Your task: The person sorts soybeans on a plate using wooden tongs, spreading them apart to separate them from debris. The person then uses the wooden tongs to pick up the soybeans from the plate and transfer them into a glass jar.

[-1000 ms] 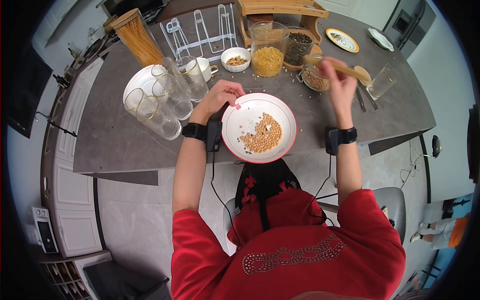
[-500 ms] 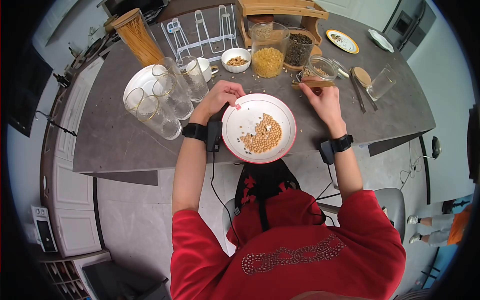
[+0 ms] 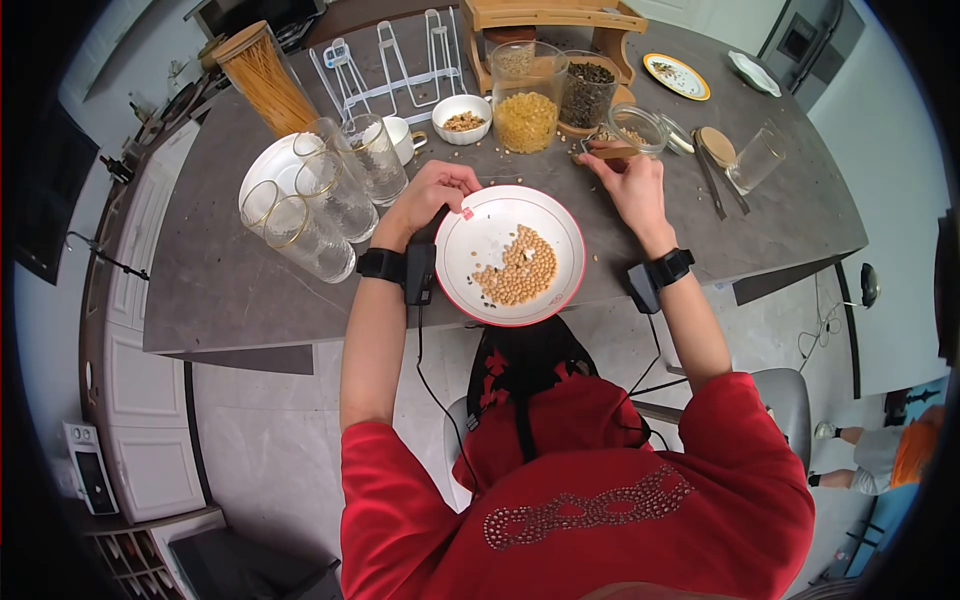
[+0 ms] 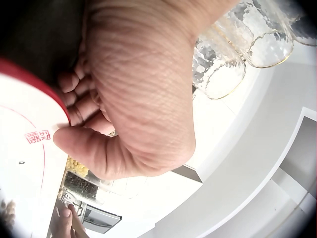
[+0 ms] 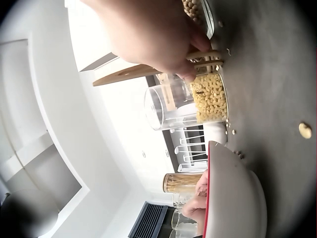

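A white bowl with a red rim (image 3: 485,235) holds pale round beans and a few dark bits. My left hand (image 3: 425,200) grips its upper left edge; in the left wrist view the thumb of this hand (image 4: 138,89) lies over the rim (image 4: 58,94), the fingers on its outer side. My right hand (image 3: 635,190) pinches a wooden utensil (image 3: 612,153) low in front of the open glass bean jar (image 3: 645,132). The right wrist view shows the utensil's handle (image 5: 124,74) sloping from the right hand (image 5: 148,34), its prongs (image 5: 205,62) close to the tabletop.
Several tall glasses (image 3: 320,245) stand left of the bowl. Behind it are a small nut bowl (image 3: 462,122), a pasta jar (image 3: 525,120) and a dark-filled jar (image 3: 587,95). Dark tongs (image 3: 712,185), a wooden lid (image 3: 716,147) and a tilted glass (image 3: 758,160) are at right. Loose beans dot the tabletop.
My right hand has come down and left from above the bean jar, turning the utensil low over the table in front of it. The left hand keeps its hold on the bowl. The head view has shifted slightly.
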`<control>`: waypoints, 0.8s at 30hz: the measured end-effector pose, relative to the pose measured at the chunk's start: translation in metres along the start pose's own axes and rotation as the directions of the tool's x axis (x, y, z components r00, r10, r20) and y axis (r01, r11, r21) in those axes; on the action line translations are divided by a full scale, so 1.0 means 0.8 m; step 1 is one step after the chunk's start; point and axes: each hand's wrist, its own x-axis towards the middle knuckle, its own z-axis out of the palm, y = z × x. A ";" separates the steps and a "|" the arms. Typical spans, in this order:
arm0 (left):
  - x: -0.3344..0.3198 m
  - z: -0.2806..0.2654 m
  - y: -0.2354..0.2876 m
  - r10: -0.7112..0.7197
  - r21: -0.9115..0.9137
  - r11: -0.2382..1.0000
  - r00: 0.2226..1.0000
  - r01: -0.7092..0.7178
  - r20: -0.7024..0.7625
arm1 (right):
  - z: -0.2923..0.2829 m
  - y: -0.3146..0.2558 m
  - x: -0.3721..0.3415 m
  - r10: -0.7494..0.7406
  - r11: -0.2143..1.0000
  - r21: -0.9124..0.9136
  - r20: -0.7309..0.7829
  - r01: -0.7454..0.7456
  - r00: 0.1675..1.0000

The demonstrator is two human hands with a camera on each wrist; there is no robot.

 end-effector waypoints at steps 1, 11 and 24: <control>-0.002 0.001 -0.001 -0.004 -0.004 1.000 1.000 0.004 -0.003 | 0.002 0.001 -0.002 -0.007 0.999 0.035 -0.007 0.008 1.000; -0.003 0.003 0.003 -0.007 0.007 1.000 1.000 0.008 -0.011 | 0.006 0.007 -0.005 0.068 0.986 0.149 0.033 -0.072 0.997; -0.002 0.003 0.006 0.005 0.018 1.000 1.000 -0.005 -0.010 | 0.000 0.009 -0.003 0.151 0.979 0.126 0.089 -0.162 0.984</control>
